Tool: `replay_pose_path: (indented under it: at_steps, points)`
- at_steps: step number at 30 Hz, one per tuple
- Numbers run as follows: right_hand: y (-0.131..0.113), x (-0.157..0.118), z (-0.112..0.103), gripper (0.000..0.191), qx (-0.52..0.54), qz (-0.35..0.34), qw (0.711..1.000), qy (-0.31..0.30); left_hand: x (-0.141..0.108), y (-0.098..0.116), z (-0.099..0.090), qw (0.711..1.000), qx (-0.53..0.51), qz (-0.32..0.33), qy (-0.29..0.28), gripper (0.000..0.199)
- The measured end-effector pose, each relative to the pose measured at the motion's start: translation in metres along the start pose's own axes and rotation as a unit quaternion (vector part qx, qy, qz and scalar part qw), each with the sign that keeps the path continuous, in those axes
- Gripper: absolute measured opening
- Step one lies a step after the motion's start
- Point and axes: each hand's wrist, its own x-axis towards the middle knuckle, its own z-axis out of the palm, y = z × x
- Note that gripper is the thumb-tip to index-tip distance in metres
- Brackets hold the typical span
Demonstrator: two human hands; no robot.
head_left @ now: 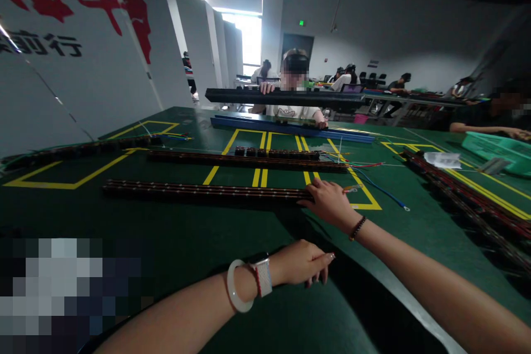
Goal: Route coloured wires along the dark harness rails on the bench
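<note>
My right hand (pixel 331 200), with a dark beaded bracelet at its wrist, grips the right end of a long dark strip (pixel 207 190) with shiny dots along its top. Nearer to me, my left hand (pixel 302 263) hangs over the green table (pixel 174 265), empty, its fingers loosely bent and apart. A watch and a pale bangle are on that wrist. Beyond the held strip lies another long dark strip (pixel 249 160), with a shorter segmented one (pixel 276 152) behind it. Orange, red and blue wires extend from the right ends of the strips.
Across the table a person holds a long black bar (pixel 286 97) above a blue channel (pixel 290 128). More dark strips lie at left (pixel 83 148) and right (pixel 468 199). A green basket (pixel 498 152) and white paper (pixel 442 160) sit at the right. Yellow tape marks the table.
</note>
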Motion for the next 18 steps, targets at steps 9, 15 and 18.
replay_pose_path:
  at_steps: [9, 15, 18]
  points:
    - [0.133, 0.000, 0.022, 0.048, -0.126, 0.084, 0.988, 0.016, -0.001, -0.002, -0.001, 1.000, -0.008, -0.003, -0.010, 0.067]
    - [0.173, 0.000, 0.051, 0.045, -0.134, 0.109, 0.983, -0.064, -0.002, 0.002, -0.003, 1.000, 0.005, -0.009, -0.002, 0.063]
    - [0.174, 0.001, 0.069, 0.043, -0.131, 0.109, 0.984, -0.058, -0.003, 0.003, -0.003, 1.000, 0.001, -0.030, 0.001, 0.062]
